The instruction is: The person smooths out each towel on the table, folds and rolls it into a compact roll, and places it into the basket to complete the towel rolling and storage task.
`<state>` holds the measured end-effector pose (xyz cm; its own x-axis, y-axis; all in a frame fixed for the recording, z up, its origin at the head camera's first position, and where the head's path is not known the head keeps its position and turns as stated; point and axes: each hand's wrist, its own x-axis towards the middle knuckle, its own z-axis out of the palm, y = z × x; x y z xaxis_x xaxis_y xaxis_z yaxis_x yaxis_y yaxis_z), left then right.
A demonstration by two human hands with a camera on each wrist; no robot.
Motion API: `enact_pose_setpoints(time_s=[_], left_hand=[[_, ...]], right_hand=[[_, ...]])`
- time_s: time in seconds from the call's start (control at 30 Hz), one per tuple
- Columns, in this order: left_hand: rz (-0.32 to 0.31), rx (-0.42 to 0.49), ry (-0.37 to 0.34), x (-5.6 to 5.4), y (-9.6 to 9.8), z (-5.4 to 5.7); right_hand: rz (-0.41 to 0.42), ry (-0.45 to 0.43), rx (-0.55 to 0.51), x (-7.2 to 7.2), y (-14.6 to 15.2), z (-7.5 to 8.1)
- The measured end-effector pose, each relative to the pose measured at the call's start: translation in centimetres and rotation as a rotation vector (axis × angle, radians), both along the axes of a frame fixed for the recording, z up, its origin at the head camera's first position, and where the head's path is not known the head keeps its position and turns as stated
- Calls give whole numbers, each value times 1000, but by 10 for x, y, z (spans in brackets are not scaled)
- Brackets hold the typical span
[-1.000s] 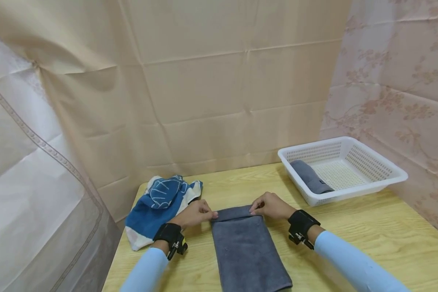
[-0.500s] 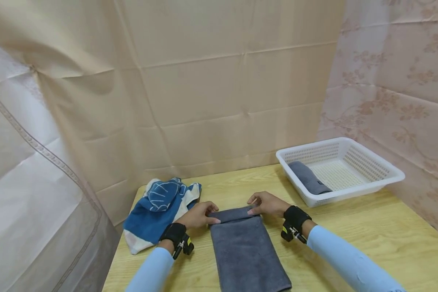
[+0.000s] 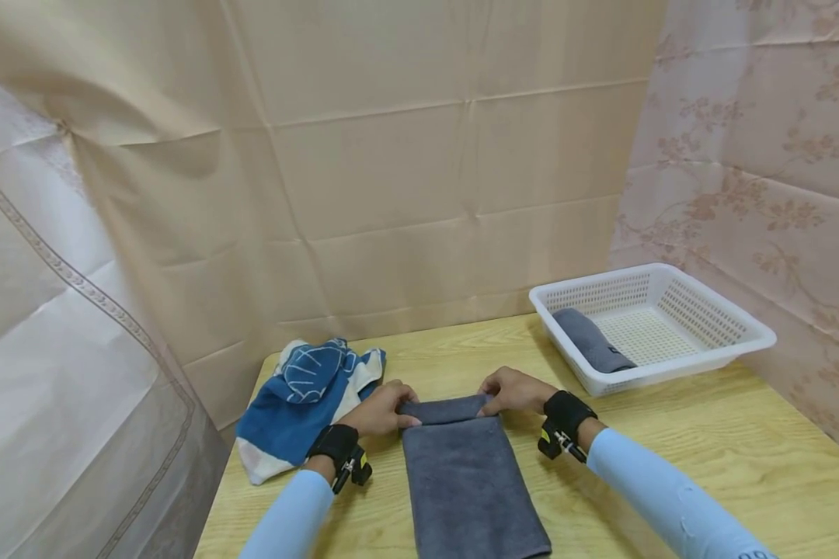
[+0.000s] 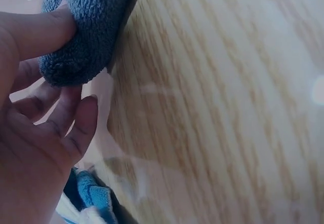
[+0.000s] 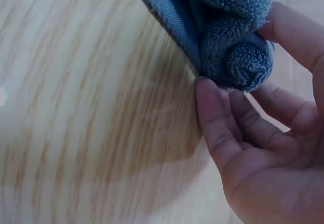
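A grey towel lies lengthwise on the table, its far end turned into a small roll. My left hand grips the roll's left end, and in the left wrist view the thumb presses on top of the cloth with several fingers curled beneath. At the other end, my right hand pinches the roll between thumb and fingers. The right wrist view shows the coiled end as a tight spiral, with a fingertip touching the table beside it.
A blue and white patterned cloth lies crumpled at left, near my left hand. At the back right stands a white plastic basket holding a rolled grey towel. Curtains hang behind the wooden table.
Both hands have shifted from pinching the towel's folded edge with fingertips to gripping the roll's ends, thumbs on the near side. The rolled end looks a little thicker.
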<state>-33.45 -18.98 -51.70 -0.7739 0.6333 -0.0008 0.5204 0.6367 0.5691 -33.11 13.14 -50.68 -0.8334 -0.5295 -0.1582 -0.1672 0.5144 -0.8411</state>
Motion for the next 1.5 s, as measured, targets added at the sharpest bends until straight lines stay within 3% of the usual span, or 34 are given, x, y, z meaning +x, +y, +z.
enact_pose_setpoints(time_s=[0.2, 0.33, 0.5, 0.83, 1.0, 1.27, 1.43, 1.5], left_hand=[[-23, -3, -19, -2, 1, -3], [-25, 15, 12, -2, 1, -5], [8, 71, 73, -4, 1, -6], [49, 204, 54, -2, 0, -3], [11, 230, 62, -4, -5, -3], [-72, 233, 83, -4, -9, -4], [-112, 232, 165, -3, -7, -5], [-141, 228, 136, -3, -9, -5]], right_hand=[[-6, -28, -80, -4, 4, -8], [18, -61, -117, -3, 4, -12], [48, -36, -129, -4, 4, -14], [59, 19, -171, -7, 6, -16], [61, 151, -143, -5, 4, -17], [56, 463, -36, 8, -1, -27], [74, 566, -2, 13, -5, -26], [80, 594, 6, 14, -5, -25]])
